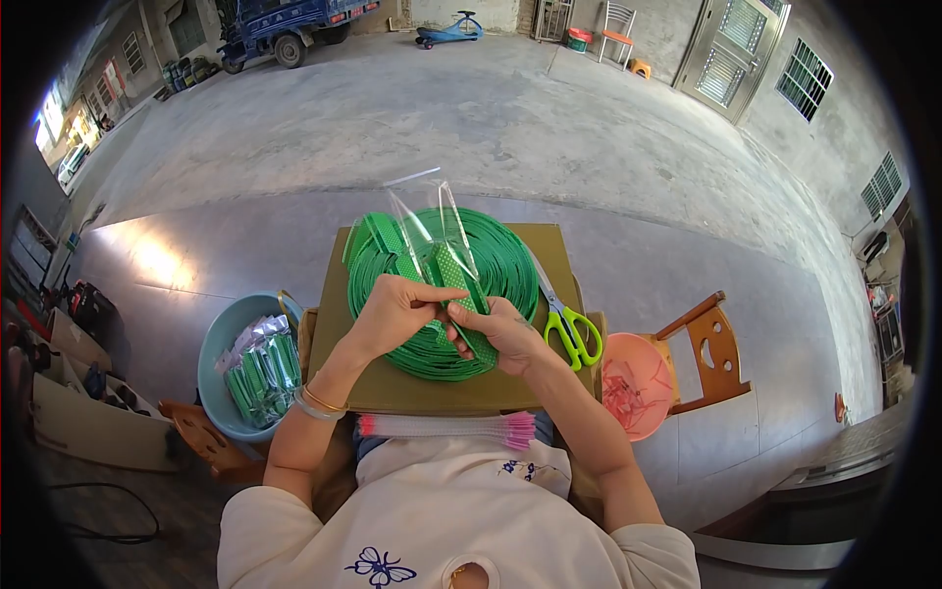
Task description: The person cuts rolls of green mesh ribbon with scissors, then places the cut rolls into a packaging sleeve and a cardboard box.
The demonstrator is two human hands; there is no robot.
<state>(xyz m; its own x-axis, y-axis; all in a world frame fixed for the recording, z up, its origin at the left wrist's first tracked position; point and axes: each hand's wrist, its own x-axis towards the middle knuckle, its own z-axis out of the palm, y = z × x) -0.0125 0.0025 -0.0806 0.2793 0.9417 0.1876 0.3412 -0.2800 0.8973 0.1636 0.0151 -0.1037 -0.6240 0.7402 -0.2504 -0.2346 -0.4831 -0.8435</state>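
A concrete floor (324, 128) stretches before me toward a metal door (734, 51) and an orange-seated chair (617, 37). Barred windows (805, 80) pierce the wall (834, 152) at my right; light (160, 257) gleams on smooth flooring (285, 236) at left.

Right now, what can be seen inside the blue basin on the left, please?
Clear plastic packets holding green contents lie piled in the blue basin. The upper ones show; the bottom and anything beneath them are covered.

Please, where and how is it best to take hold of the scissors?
Probably by the green handles, coming from the near right side: the scissors lie with their open loops toward that side, while the blades point away.
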